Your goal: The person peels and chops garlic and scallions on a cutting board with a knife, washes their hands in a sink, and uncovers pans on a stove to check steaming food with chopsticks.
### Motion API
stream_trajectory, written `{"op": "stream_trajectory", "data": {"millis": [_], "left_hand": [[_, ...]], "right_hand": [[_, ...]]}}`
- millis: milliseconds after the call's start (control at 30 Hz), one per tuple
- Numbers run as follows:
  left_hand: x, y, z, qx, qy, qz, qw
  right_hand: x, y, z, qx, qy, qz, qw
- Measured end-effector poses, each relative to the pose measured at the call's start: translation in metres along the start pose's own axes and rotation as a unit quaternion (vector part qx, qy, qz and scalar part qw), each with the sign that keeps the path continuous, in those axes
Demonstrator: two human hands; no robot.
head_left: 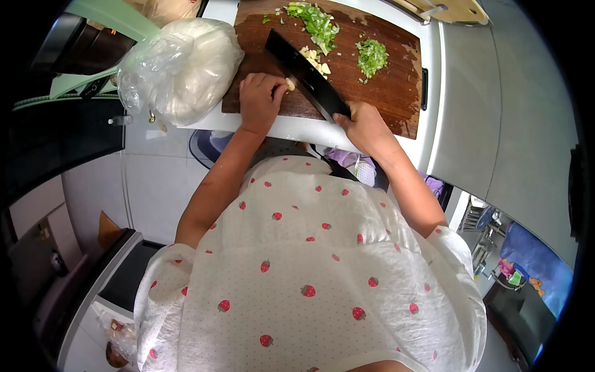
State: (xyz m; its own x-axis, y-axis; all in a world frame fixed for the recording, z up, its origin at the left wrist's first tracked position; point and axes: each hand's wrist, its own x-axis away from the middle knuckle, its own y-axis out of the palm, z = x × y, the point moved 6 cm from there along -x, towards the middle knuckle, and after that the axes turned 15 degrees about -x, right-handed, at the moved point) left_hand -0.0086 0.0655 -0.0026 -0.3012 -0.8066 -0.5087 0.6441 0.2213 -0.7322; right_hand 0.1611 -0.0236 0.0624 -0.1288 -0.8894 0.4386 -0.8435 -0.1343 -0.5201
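Observation:
A wooden cutting board [396,93] lies on the white counter. My right hand [367,128] is closed around the handle end of a black cleaver [308,75], whose blade slants up and left across the board. Left of the blade, my left hand [261,101] has its fingers curled, with a pale garlic clove [290,84] at its fingertips. Chopped garlic [318,62] lies just beyond the blade. Farther back is a pile of cut green leaves [315,26], and a smaller pile of chopped greens [372,57] sits to the right.
A full clear plastic bag [186,71] stands left of the board, beside a pale green frame [114,22]. The white counter edge [310,130] runs between the board and my body. At the lower right is a rack with utensils [486,232].

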Motion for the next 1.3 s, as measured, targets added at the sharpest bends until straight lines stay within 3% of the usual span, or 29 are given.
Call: {"op": "stream_trajectory", "data": {"millis": [233, 333, 500, 733, 933, 1000, 1233, 1300], "left_hand": [[-0.001, 0.0, 0.0, -0.001, 0.008, -0.003, 1.0], [0.0, -0.002, 0.0, 0.011, 0.004, 0.011, 1.0], [0.001, -0.003, -0.001, 0.015, -0.001, 0.015, 1.0], [0.0, -0.001, 0.001, -0.007, 0.014, 0.006, 1.0], [0.0, -0.003, 0.002, -0.008, 0.025, 0.02, 0.999], [0.0, -0.004, 0.002, -0.009, 0.024, 0.02, 0.999], [0.001, -0.003, 0.002, -0.026, 0.032, 0.02, 0.999], [0.002, -0.003, 0.001, -0.035, 0.031, 0.016, 0.999]], "right_hand": [[-0.018, 0.009, 0.003, -0.002, 0.02, -0.008, 1.0], [-0.018, 0.012, 0.009, -0.075, 0.067, 0.008, 0.995], [-0.003, 0.002, -0.001, -0.026, 0.02, 0.004, 0.999], [-0.016, 0.011, -0.001, 0.025, 0.031, -0.029, 0.999], [-0.015, 0.012, 0.006, -0.087, 0.097, 0.003, 0.991], [-0.01, 0.009, -0.003, -0.048, 0.032, 0.003, 0.998], [-0.004, 0.012, -0.016, 0.035, -0.012, -0.006, 0.999], [-0.009, 0.02, -0.016, 0.12, -0.026, 0.014, 0.992]]}}
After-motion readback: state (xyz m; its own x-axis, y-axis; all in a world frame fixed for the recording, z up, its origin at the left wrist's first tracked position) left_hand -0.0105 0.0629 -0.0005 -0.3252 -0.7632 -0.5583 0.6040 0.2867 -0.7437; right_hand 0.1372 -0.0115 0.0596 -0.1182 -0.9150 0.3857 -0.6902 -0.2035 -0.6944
